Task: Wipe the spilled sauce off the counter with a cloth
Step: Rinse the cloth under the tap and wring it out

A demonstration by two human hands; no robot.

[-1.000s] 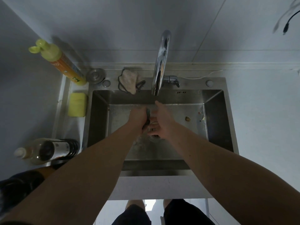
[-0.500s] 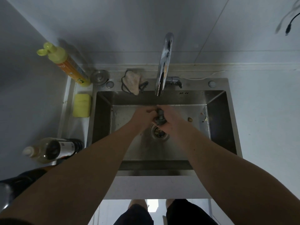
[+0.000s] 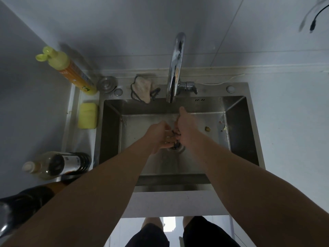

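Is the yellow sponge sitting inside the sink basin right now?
No. The yellow sponge lies on the counter to the left of the sink, outside the basin, below the yellow-capped bottle.

We see a steel sink (image 3: 236, 132) set into a pale surface, with a chrome faucet (image 3: 175, 68) arching over its back edge. On the back ledge lies a beige scrubber (image 3: 142, 88) with a dark cord, next to a round metal strainer cap (image 3: 106, 83). Left of the basin we note a yellow sponge (image 3: 88, 115) and, behind it, a tilted detergent bottle (image 3: 69, 70) with a yellow-green cap. Nearer us on the left, a glass bottle (image 3: 53, 164) with dark liquid lies on its side. Small food scraps (image 3: 207, 128) sit on the basin floor, right. A black cable (image 3: 315, 20) hangs top right.
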